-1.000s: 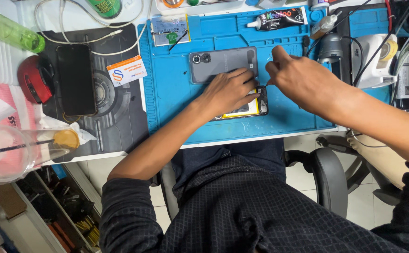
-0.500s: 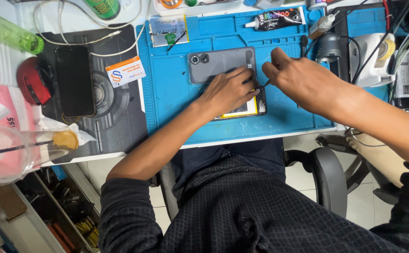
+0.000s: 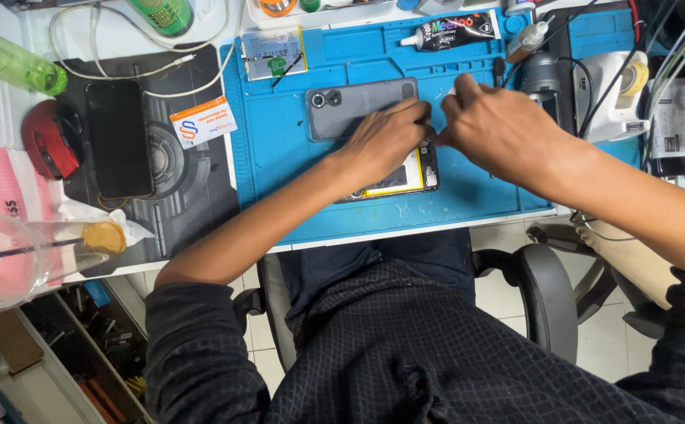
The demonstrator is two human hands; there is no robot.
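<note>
Hands are meeting over an opened phone [image 3: 405, 179] lying on the blue work mat [image 3: 279, 157], seen from the head camera. Left hand [image 3: 385, 141] is pressing down on the phone's upper part, fingers curled. Right hand [image 3: 499, 129] is pinching something at the phone's top right corner; what it grips is hidden. Grey back cover [image 3: 350, 106] is lying just above, touching the left hand. Black glue tube [image 3: 456, 31] is resting farther up the mat.

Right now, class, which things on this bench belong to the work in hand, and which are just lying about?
In use:
left hand
right hand
open phone
grey back cover
blue mat

Lying about:
black phone
glue tube
red mouse
green bottle
card
</note>
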